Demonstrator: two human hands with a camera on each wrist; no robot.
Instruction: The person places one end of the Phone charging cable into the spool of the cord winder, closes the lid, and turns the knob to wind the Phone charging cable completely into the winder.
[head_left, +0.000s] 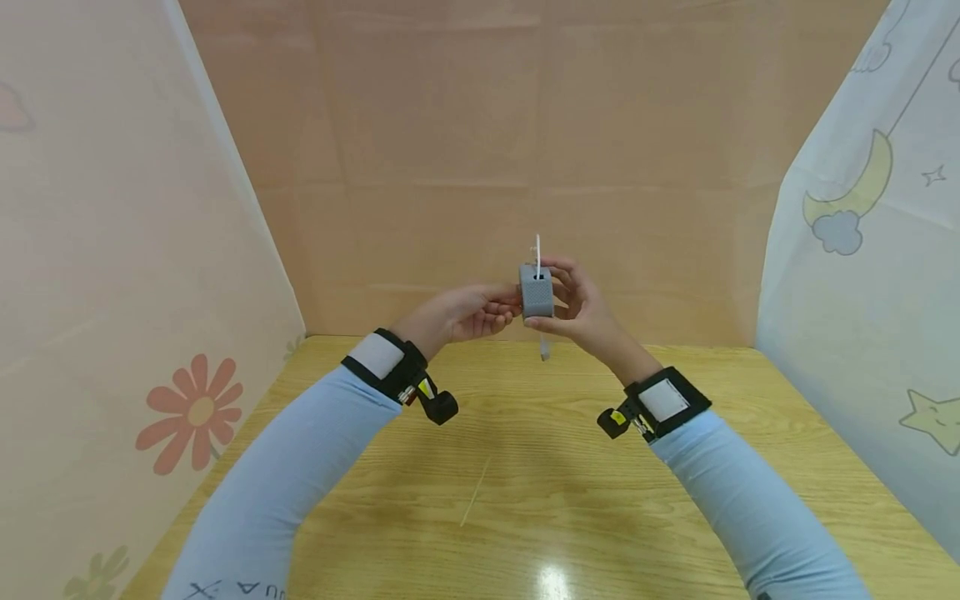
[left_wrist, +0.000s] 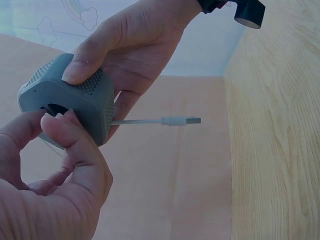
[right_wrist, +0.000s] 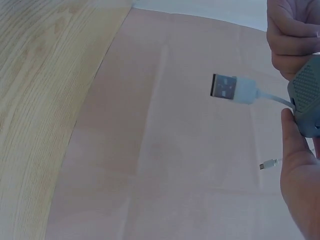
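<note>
Gray cube (head_left: 536, 292) held by both hands above table (head_left: 525, 467).

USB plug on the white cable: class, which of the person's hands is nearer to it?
Right. The right hand grips the grey box beside the cable's exit, just below the USB plug; the left hand pinches the box's opposite side.

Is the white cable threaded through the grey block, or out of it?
Threaded: the white cable enters the grey block, its USB plug sticking out one side, a smaller plug dangling beyond.
</note>
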